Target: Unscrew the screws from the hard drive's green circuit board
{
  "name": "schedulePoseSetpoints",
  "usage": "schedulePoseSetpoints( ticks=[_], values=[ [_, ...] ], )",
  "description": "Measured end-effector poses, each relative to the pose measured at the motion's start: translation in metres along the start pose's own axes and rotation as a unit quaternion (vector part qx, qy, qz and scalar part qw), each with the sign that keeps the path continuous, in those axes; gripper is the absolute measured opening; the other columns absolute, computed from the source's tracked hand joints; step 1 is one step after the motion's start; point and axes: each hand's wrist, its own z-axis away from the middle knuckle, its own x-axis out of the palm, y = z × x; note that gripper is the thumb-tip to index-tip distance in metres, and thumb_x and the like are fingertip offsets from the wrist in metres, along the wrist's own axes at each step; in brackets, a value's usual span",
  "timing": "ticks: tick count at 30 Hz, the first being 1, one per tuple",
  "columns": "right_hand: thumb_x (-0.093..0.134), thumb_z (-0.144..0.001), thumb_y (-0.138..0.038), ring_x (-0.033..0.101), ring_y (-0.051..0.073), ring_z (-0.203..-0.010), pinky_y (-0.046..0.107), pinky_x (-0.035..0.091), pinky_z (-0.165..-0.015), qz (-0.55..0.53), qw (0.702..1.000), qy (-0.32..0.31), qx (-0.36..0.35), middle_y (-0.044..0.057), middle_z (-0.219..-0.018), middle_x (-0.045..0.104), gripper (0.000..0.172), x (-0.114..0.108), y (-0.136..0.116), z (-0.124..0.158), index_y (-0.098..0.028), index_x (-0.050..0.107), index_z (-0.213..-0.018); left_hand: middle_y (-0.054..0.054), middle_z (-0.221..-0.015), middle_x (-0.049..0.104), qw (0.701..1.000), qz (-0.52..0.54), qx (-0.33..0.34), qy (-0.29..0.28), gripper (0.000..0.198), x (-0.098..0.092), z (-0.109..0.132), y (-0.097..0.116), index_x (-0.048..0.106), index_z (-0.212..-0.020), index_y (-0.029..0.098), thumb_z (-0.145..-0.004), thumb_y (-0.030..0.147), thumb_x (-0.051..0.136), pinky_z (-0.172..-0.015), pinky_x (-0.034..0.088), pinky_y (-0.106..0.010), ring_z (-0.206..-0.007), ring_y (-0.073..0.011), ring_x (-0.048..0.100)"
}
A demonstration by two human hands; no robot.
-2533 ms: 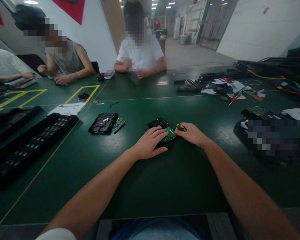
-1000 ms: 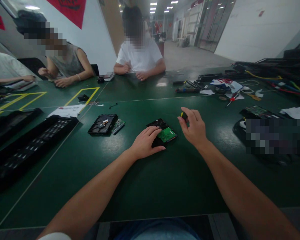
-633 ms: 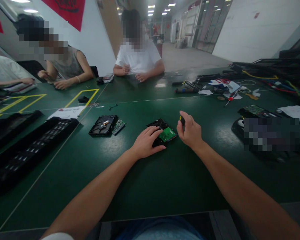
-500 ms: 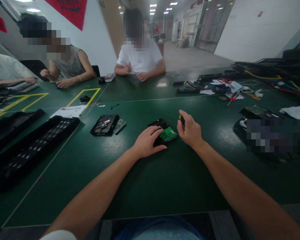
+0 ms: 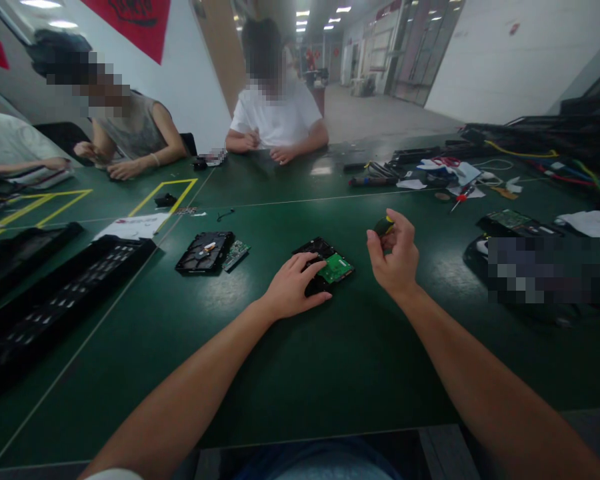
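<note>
While the left hand lies palm-down on the near edge of the hard drive, its grip is wide: the fingers are spread flat over the black casing and close around nothing. The forearm runs straight in from the near left of the drive. A green circuit board lies exposed on the drive's right half, just beyond the fingertips. Any printing on the board is too small to read.

The right hand is raised above the tabletop, just right of the drive and clear of it. Its grip is closed on a screwdriver, with the fingers curled toward the palm and the thumb on the near side. Only the black-and-yellow handle shows above the fingers, and no brand mark can be made out on it.

Reference items, located from the drive:
- Left: a second drive lying flat, with a small green board touching its right edge.
- Far left: a white sheet bearing a red mark, its text unreadable.
- Beyond, across the tabletop: a person in a white shirt, hands together at the far edge.
- Far right: a red-handled screwdriver among papers.
- High on the wall beyond and to the left: a red banner with dark, illegible characters.
</note>
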Motion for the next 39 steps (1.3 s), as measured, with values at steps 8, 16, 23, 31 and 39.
schedulePoseSetpoints(
  ticks=[8,16,23,31,39],
  values=[
    [0.055,-0.103,-0.056,0.07,0.024,-0.082,0.043,0.062,-0.08,-0.021,1.0,-0.018,0.006,0.012,-0.124,0.068,0.059,-0.003,-0.007,0.003,-0.028,0.043,-0.154,-0.017,-0.158,0.048,1.0,-0.003,0.006,-0.004,0.068,0.0,0.001,-0.001,0.054,-0.152,0.025,-0.095,0.06,0.067,-0.12,0.043,-0.061,-0.147,-0.0391,0.045],
    [0.064,-0.102,-0.049,0.067,0.017,-0.07,0.038,0.064,-0.073,-0.053,0.994,0.052,-0.078,0.007,-0.119,0.072,0.055,0.007,0.002,0.005,-0.027,0.049,-0.15,-0.019,-0.156,0.05,1.0,-0.01,0.011,0.002,0.067,-0.001,0.001,0.002,0.056,-0.151,0.021,-0.096,0.059,0.067,-0.121,0.043,-0.059,-0.145,-0.0387,0.048],
    [0.067,-0.102,-0.042,0.068,0.017,-0.072,0.037,0.064,-0.074,-0.038,0.99,0.068,-0.114,0.008,-0.129,0.072,0.052,0.008,0.0,0.004,-0.028,0.053,-0.15,-0.018,-0.156,0.05,1.0,-0.01,0.013,0.007,0.067,0.002,0.001,-0.001,0.056,-0.151,0.022,-0.096,0.059,0.068,-0.12,0.044,-0.06,-0.146,-0.0389,0.047],
    [0.064,-0.102,-0.045,0.069,0.017,-0.072,0.037,0.064,-0.073,-0.034,0.991,0.057,-0.116,0.009,-0.129,0.072,0.054,0.008,0.002,0.003,-0.028,0.052,-0.152,-0.018,-0.157,0.049,1.0,-0.005,0.014,0.006,0.067,0.002,0.002,-0.001,0.056,-0.151,0.022,-0.096,0.059,0.068,-0.12,0.044,-0.061,-0.146,-0.0396,0.047],
    [0.048,-0.109,-0.04,0.077,0.025,-0.093,0.042,0.067,-0.079,-0.062,0.991,-0.029,-0.114,0.012,-0.14,0.069,0.059,0.007,0.004,0.0,-0.033,0.033,-0.166,-0.018,-0.157,0.05,1.0,0.008,0.014,0.011,0.066,-0.001,0.001,0.001,0.057,-0.15,0.023,-0.095,0.056,0.07,-0.119,0.044,-0.062,-0.145,-0.04,0.048]
  ],
)
